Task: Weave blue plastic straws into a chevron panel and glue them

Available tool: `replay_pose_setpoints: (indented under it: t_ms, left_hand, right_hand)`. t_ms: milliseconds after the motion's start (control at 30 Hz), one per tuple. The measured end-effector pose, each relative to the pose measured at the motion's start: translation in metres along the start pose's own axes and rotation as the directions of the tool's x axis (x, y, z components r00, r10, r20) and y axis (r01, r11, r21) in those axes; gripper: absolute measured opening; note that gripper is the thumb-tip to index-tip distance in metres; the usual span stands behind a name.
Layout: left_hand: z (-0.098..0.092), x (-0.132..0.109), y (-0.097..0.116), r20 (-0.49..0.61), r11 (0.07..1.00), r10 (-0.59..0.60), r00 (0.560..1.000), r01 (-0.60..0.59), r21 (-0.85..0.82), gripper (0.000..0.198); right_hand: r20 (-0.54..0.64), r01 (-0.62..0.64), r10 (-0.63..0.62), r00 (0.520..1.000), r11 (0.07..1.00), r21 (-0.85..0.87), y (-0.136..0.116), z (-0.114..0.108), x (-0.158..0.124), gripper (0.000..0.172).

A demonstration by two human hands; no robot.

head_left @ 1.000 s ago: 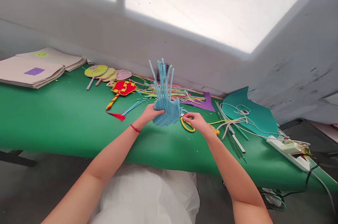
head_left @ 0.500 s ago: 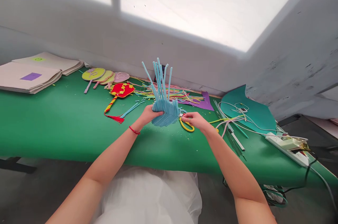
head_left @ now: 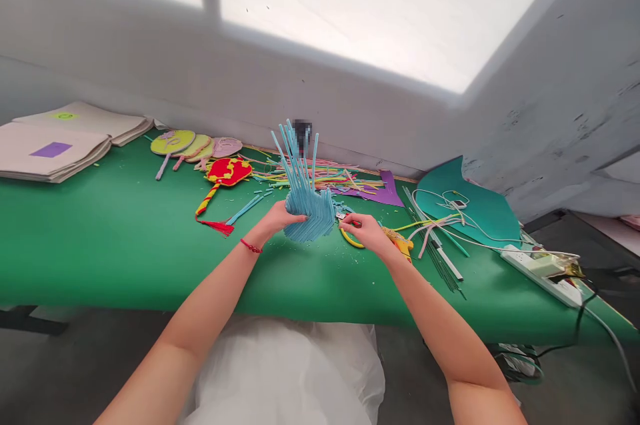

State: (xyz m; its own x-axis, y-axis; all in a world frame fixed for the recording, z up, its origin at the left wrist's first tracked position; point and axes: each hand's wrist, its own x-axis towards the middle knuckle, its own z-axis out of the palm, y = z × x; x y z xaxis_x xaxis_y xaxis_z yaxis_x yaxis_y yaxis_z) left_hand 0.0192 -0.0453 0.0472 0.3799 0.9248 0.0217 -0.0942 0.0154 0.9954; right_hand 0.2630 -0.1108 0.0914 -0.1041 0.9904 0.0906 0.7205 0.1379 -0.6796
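Observation:
My left hand grips the left edge of a blue piece made of many thin stems, its thumb across the front. Several long stems stick up from the top of the piece. At its right side my right hand is closed, fingers pinched together on something small that I cannot make out. Yellow-handled scissors lie on the green table just below and partly behind the right fingers. Blue offcuts lie behind the piece.
A red fan with a tassel, paler fans and large books are at the left. Behind lies a pile of coloured stems. Wires, cables and a power strip are at the right.
The long stems on the blue piece lean and spread differently. My right hand has moved slightly over the scissors, covering more of the yellow handle. The view has shifted a little.

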Motion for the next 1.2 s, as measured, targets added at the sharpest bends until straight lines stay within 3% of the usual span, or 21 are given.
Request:
replay_pose_setpoints:
  t_ms: [200, 367, 567, 733, 933, 1200]
  left_hand:
    - [-0.001, -0.001, 0.002, -0.018, 1.000, -0.030, 0.999, 0.030, 0.003, 0.068]
    - [-0.001, -0.001, 0.004, -0.058, 0.999, -0.033, 0.998, 0.035, 0.033, 0.065]
    - [-0.002, -0.002, 0.004, -0.040, 0.998, -0.028, 0.999, 0.029, 0.050, 0.064]
    - [0.000, -0.003, 0.006, -0.107, 0.998, -0.002, 0.994, 0.009, 0.066, 0.061]
    - [0.002, -0.005, 0.011, -0.099, 0.994, 0.090, 0.991, -0.084, 0.064, 0.059]
    - [0.001, -0.005, 0.009, -0.061, 0.983, 0.143, 0.988, -0.134, 0.126, 0.051]
  right_hand:
    - [0.017, 0.038, -0.038, 0.999, 0.999, -0.020, 0.001, -0.001, 0.003, 0.026]
    - [-0.051, 0.115, -0.119, 0.992, 0.991, -0.065, -0.002, 0.003, 0.002, 0.022]
    - [-0.152, 0.221, -0.269, 0.951, 0.936, -0.273, -0.005, 0.008, -0.005, 0.018]
    - [-0.234, 0.231, -0.367, 0.900, 0.858, -0.459, -0.006, 0.017, -0.009, 0.024]
    - [-0.304, 0.139, -0.267, 0.914, 0.913, -0.383, -0.011, 0.018, -0.010, 0.021]
    - [-0.165, -0.055, 0.033, 0.986, 0.990, -0.131, -0.009, 0.007, 0.000, 0.018]
